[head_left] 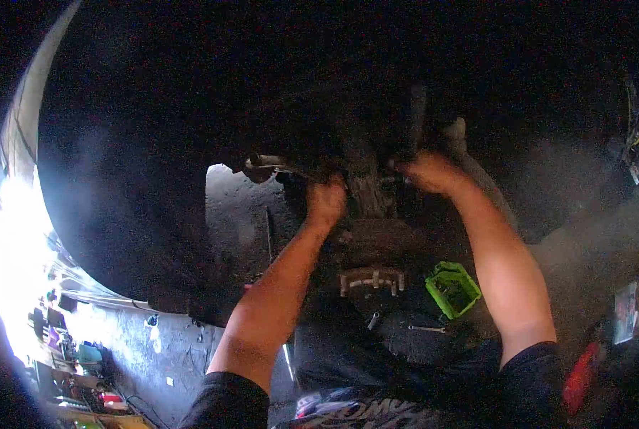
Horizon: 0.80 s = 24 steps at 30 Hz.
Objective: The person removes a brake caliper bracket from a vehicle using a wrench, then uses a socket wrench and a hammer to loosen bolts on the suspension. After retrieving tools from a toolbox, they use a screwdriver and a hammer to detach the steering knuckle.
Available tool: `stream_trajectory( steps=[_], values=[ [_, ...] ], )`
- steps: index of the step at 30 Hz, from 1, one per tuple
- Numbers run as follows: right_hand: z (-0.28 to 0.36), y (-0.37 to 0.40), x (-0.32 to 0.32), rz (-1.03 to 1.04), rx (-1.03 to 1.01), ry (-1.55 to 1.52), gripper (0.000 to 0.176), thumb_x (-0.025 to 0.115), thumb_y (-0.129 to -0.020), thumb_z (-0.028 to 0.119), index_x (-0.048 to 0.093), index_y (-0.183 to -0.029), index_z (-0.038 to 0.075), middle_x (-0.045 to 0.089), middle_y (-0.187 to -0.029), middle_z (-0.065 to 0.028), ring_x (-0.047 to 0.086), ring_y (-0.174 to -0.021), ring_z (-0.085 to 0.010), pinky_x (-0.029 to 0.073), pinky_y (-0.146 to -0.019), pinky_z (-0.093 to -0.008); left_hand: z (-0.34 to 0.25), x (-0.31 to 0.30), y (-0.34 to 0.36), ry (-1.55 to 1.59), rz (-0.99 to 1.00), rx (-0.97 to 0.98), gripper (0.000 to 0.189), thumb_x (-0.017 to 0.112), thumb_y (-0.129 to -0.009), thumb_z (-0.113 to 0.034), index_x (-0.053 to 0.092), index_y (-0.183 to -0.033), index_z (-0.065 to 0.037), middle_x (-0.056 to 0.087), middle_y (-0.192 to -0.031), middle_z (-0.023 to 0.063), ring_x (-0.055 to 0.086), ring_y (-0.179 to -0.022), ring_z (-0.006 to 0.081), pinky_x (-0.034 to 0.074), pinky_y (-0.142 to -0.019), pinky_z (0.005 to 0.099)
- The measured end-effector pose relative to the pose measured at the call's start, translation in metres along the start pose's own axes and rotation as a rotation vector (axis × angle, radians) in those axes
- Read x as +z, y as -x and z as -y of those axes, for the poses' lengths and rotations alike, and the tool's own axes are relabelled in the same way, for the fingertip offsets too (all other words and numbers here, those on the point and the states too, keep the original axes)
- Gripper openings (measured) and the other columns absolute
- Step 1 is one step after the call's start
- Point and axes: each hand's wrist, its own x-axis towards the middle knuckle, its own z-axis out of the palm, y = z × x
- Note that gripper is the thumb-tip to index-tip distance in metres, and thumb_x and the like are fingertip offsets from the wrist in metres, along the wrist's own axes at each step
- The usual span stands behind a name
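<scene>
Both hands are at work inside the black wheel arch (119, 179). The left hand (326, 202) is closed in a fist on the dark, rust-stained metal hub assembly (368, 189), gripping its 9 o'clock side. The right hand (430, 171) lies curled at the assembly's 2 o'clock. Whether it clasps a part or only presses cannot be told in the shadow.

Judgement: this handling is best done two-handed, with straight wrists and the load shared evenly. Fingers should stay clear of the gap behind the assembly, since light is poor and the edges look rough.

The assembly stands upright at frame centre, between the two hands. It is grimy, with much detail lost in the dark. A pale grey metal arm (266, 168) projects from it toward 9 o'clock.

At its 6 o'clock, a grey slotted bracket (371, 279) lies on the floor (233, 207). A bright green square plastic tray (452, 288) sits just beside the bracket at 3 o'clock, and a slim steel spanner (426, 329) lies near at 5 o'clock
</scene>
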Motion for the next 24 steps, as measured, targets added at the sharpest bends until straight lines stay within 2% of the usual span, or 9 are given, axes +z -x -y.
stream_trajectory(
  steps=[2, 5, 8, 11, 14, 17, 20, 23, 24],
  values=[
    [0.001, 0.005, 0.008, -0.112, 0.028, -0.048, 0.044, 0.060, -0.074, 0.034, 0.056, -0.106, 0.004, 0.059, -0.098, -0.0200, 0.056, -0.092, -0.0350, 0.044, -0.081, -0.0409, 0.001, -0.003, 0.001, 0.160, 0.075, -0.133, 0.028, 0.045, -0.081, -0.014, 0.053, -0.104, 0.000, 0.056, -0.098, 0.0199, 0.054, -0.089, 0.0375, 0.042, -0.079, 0.0426],
    [0.004, 0.036, 0.022, -0.117, -0.294, 0.230, 0.037, 0.061, -0.069, 0.021, 0.057, -0.101, 0.002, 0.059, -0.093, -0.0200, 0.057, -0.086, -0.0350, 0.047, -0.075, -0.0412, -0.009, -0.004, 0.003, 0.273, 0.080, -0.212, 0.030, 0.045, -0.081, -0.015, 0.051, -0.106, 0.001, 0.055, -0.101, 0.0195, 0.052, -0.093, 0.0374, 0.040, -0.082, 0.0415],
    [-0.004, 0.042, 0.032, -0.327, -0.398, 0.332, 0.034, 0.061, -0.066, 0.018, 0.058, -0.096, 0.001, 0.059, -0.092, -0.0206, 0.058, -0.082, -0.0359, 0.048, -0.071, -0.0417, -0.008, 0.005, 0.003, 0.255, -0.046, -0.204, 0.028, 0.045, -0.082, -0.015, 0.052, -0.105, 0.000, 0.055, -0.101, 0.0202, 0.050, -0.096, 0.0374, 0.037, -0.085, 0.0430],
    [0.004, 0.012, 0.024, -0.211, 0.013, 0.165, 0.036, 0.063, -0.062, 0.014, 0.058, -0.096, 0.003, 0.057, -0.095, -0.0206, 0.057, -0.082, -0.0359, 0.048, -0.071, -0.0423, -0.014, 0.000, 0.002, 0.206, -0.094, -0.127, 0.027, 0.044, -0.083, -0.015, 0.052, -0.104, 0.000, 0.055, -0.102, 0.0212, 0.049, -0.098, 0.0382, 0.036, -0.088, 0.0456],
    [0.009, 0.008, 0.021, -0.337, 0.117, 0.019, 0.034, 0.063, -0.062, 0.013, 0.059, -0.094, 0.003, 0.056, -0.096, -0.0209, 0.057, -0.084, -0.0361, 0.047, -0.073, -0.0424, -0.003, 0.005, 0.005, 0.263, 0.031, -0.227, 0.033, 0.047, -0.082, -0.017, 0.050, -0.109, 0.002, 0.052, -0.109, 0.0226, 0.047, -0.102, 0.0398, 0.036, -0.087, 0.0410],
    [-0.007, 0.035, 0.037, -0.518, -0.563, 0.181, 0.038, 0.058, -0.068, 0.023, 0.057, -0.100, 0.003, 0.056, -0.099, -0.0207, 0.054, -0.089, -0.0382, 0.046, -0.077, -0.0441, 0.001, 0.007, 0.008, 0.330, -0.030, -0.220, 0.034, 0.047, -0.082, -0.020, 0.051, -0.108, 0.003, 0.052, -0.108, 0.0243, 0.048, -0.100, 0.0416, 0.037, -0.086, 0.0418],
    [-0.012, 0.035, 0.041, -0.479, -0.479, 0.182, 0.034, 0.063, -0.064, 0.016, 0.057, -0.093, -0.002, 0.056, -0.094, -0.0227, 0.054, -0.088, -0.0392, 0.046, -0.074, -0.0423, -0.016, -0.003, 0.003, 0.242, 0.009, -0.269, 0.034, 0.046, -0.084, -0.021, 0.051, -0.107, 0.004, 0.052, -0.106, 0.0256, 0.048, -0.098, 0.0428, 0.037, -0.085, 0.0426],
    [0.012, 0.008, 0.025, -0.324, 0.219, -0.054, 0.033, 0.063, -0.065, 0.018, 0.059, -0.093, 0.001, 0.056, -0.092, -0.0213, 0.054, -0.087, -0.0380, 0.046, -0.074, -0.0408, -0.008, -0.004, 0.005, 0.182, 0.165, -0.338, 0.034, 0.045, -0.085, -0.023, 0.052, -0.107, 0.003, 0.052, -0.107, 0.0260, 0.048, -0.098, 0.0434, 0.037, -0.086, 0.0429],
    [0.016, 0.011, 0.026, -0.362, 0.210, -0.035, 0.030, 0.063, -0.066, 0.018, 0.059, -0.090, 0.001, 0.056, -0.090, -0.0213, 0.055, -0.086, -0.0372, 0.047, -0.073, -0.0404, -0.003, -0.002, 0.005, 0.165, 0.092, -0.200, 0.035, 0.045, -0.085, -0.023, 0.051, -0.107, 0.003, 0.052, -0.107, 0.0258, 0.048, -0.099, 0.0433, 0.036, -0.086, 0.0429]
  ],
)
